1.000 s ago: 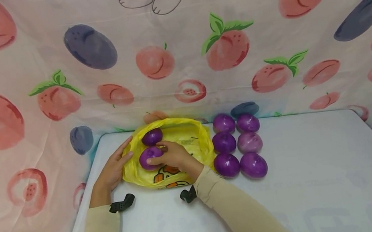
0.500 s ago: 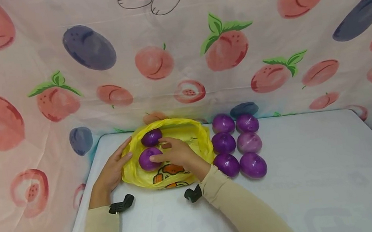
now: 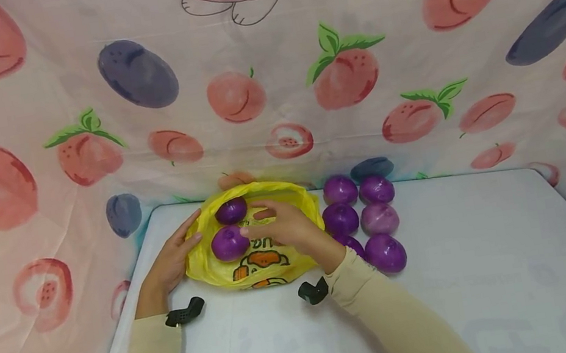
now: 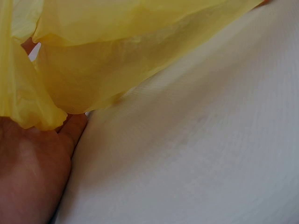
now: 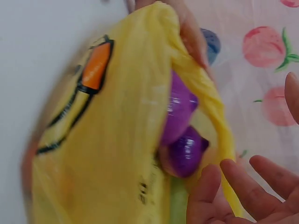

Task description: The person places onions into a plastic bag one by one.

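A yellow plastic bag (image 3: pixel 302 260) with a printed cartoon lies mouth up on the white table. Inside, at its left end, sit a glossy purple onion (image 3: pixel 229 243) and a darker onion (image 3: pixel 231 210) behind it; their pointed tips show in the right wrist view. My left hand (image 3: pixel 167 262) holds the bag's left rim, thumb over the edge and fingers along the outside. Over the bag's mouth, my right hand (image 3: pixel 291 230) has its fingers spread with nothing between them. Its thumb tip is beside the nearer onion.
Right of the bag, several purple onions stand in two columns, among them a paler onion (image 3: pixel 380 219). My right forearm partly covers the nearest one on the left. A fruit-print cloth (image 3: pixel 282 102) hangs behind the white table (image 3: pixel 497 266).
My right hand has let go of the nearer onion and drawn back to the right, its fingers opening. The onion stays in the bag. My left hand keeps its place on the rim.
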Motion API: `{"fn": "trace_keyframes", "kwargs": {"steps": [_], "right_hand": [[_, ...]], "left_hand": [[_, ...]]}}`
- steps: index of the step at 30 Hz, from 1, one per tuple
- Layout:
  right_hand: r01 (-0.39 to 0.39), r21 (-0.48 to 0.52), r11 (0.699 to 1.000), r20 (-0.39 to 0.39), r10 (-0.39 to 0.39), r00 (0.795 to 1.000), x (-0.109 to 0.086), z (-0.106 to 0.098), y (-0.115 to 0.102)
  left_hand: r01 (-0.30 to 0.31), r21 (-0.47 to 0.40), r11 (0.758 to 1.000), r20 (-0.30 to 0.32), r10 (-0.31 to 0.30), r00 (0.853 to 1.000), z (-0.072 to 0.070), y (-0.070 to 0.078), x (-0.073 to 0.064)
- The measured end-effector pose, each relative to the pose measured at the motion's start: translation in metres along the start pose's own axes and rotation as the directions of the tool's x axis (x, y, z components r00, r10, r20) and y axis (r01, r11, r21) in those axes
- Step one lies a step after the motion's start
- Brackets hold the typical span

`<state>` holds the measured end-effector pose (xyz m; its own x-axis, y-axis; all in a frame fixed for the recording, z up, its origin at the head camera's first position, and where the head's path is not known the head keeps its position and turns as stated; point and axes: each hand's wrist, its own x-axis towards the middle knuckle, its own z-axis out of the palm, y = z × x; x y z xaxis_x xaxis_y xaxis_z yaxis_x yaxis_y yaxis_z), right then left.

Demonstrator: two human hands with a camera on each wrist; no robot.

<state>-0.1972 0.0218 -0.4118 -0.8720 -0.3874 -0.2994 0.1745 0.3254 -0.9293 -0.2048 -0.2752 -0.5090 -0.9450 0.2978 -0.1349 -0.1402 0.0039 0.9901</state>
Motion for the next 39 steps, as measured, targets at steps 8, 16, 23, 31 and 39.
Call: {"fn": "trace_keyframes", "kwargs": {"steps": [8, 16, 23, 31, 39], "right_hand": [[-0.003, -0.037, 0.999, -0.025, 0.002, 1.000, -0.023, -0.029, -0.015], [0.003, -0.050, 0.999, -0.054, -0.006, 0.999, -0.046, -0.062, -0.021], [-0.005, -0.042, 0.999, -0.073, 0.002, 0.997, -0.064, -0.093, -0.020], [-0.001, -0.060, 0.998, -0.102, -0.005, 0.995, -0.084, -0.129, -0.012], [-0.011, -0.129, 0.992, -0.149, -0.008, 0.989, -0.096, -0.161, 0.015]], "left_hand": [[-0.003, 0.024, 1.000, -0.002, 0.003, 1.000, 0.000, -0.001, 0.000], [-0.005, 0.006, 1.000, 0.003, 0.005, 1.000, -0.001, -0.002, -0.001], [-0.015, -0.008, 1.000, 0.015, 0.015, 1.000, 0.000, -0.001, -0.001], [-0.009, 0.003, 1.000, 0.006, 0.009, 1.000, 0.002, 0.002, -0.001], [-0.010, 0.004, 1.000, 0.013, 0.010, 1.000, 0.002, 0.001, -0.002]]}}
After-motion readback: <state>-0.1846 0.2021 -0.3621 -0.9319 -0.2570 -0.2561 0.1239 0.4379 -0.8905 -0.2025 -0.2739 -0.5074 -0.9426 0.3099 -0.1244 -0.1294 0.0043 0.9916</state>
